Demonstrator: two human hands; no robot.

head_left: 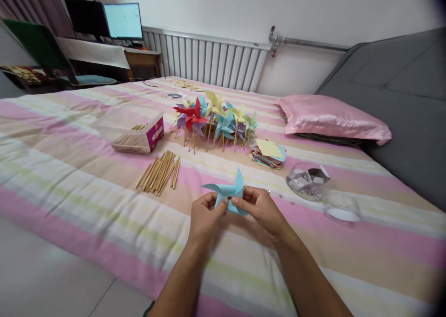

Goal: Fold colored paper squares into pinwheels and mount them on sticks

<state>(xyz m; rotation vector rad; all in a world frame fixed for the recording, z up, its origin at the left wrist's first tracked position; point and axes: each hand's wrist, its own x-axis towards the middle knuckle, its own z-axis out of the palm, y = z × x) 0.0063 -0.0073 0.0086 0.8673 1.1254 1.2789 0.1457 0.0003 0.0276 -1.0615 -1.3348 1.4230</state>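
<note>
Left hand (203, 218) and right hand (264, 211), both closed, pinch a blue pinwheel (227, 190) above a bed (114, 215), sticks (160, 173) nearby

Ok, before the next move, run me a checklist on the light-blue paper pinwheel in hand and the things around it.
1. Light-blue paper pinwheel held by both the left hand and the right hand: ok.
2. All its corners fastened at the centre: cannot tell; the fingers cover much of it.
3. Stick on this pinwheel: not ok; none shows.
4. Thin golden-brown wooden sticks loose on the striped fabric bedcover: ok; piled forward and left of the hands.
5. Cluster of multicoloured paper pinwheels on sticks apart from the hands: ok.
6. Stack of coloured paper squares apart from the hands: ok, a pale yellow one on top.
</note>
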